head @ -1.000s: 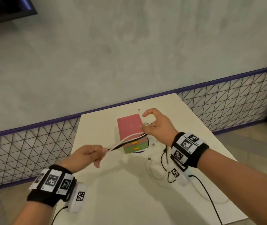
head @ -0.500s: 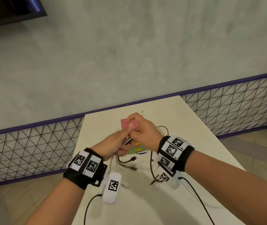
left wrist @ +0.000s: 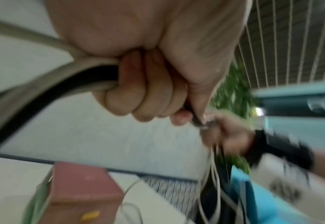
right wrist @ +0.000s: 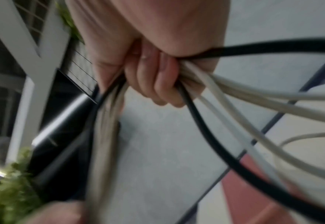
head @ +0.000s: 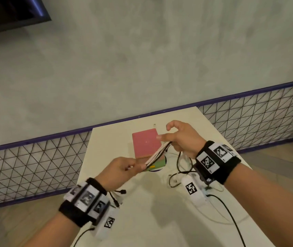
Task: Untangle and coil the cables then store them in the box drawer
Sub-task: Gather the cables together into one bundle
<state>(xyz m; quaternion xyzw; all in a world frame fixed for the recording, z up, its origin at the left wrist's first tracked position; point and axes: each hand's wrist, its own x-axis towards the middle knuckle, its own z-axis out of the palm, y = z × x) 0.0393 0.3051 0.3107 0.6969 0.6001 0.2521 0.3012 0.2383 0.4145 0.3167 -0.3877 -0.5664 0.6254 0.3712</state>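
Observation:
A bundle of white and black cables (head: 157, 154) is stretched taut between both hands above the table. My left hand (head: 124, 169) grips one end in a fist (left wrist: 138, 91). My right hand (head: 179, 139) holds the other end in its curled lower fingers (right wrist: 157, 84), with thumb and forefinger raised. Loose cable ends (head: 177, 173) hang down onto the table below my right wrist. Behind the bundle stands the box drawer (head: 146, 142), with a pink top, a green lower layer and orange handles.
The white table (head: 151, 211) runs from the wall toward me, narrow on both sides. A mesh fence (head: 35, 163) with a purple rail lines the wall behind it. Black plug ends (head: 122, 191) dangle by my left wrist.
My hands were together over the box half a second ago; now they have drawn apart, the left down-left and the right up-right, pulling the cable bundle straight.

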